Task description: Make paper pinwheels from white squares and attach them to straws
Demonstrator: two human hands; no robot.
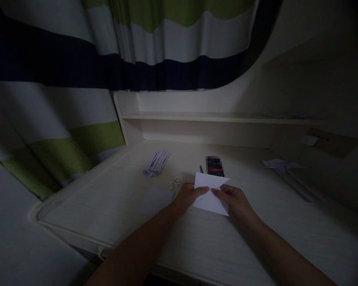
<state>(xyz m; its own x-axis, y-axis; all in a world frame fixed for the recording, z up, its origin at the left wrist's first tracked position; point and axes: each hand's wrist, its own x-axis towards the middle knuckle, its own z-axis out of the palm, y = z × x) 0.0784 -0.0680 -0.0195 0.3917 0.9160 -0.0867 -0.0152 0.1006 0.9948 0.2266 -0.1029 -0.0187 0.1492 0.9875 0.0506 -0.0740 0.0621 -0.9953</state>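
A sheet of white paper is held up over the desk between both hands. My left hand grips its left side, thumb lying across the front and fingers behind. On the other side my right hand pinches the right part, its thumb close to the left thumb near the middle. The paper's right edge looks notched or folded inward there; the exact fold is hard to make out in the dim light. Below and left of the left hand, a flat stack of white paper rests on the desk.
On the desk lie a bundle of folded paper strips, a small heap of pale bits, a dark pen-like object and a black item, partly blurred. Crumpled paper lies at right. A shelf runs along the back.
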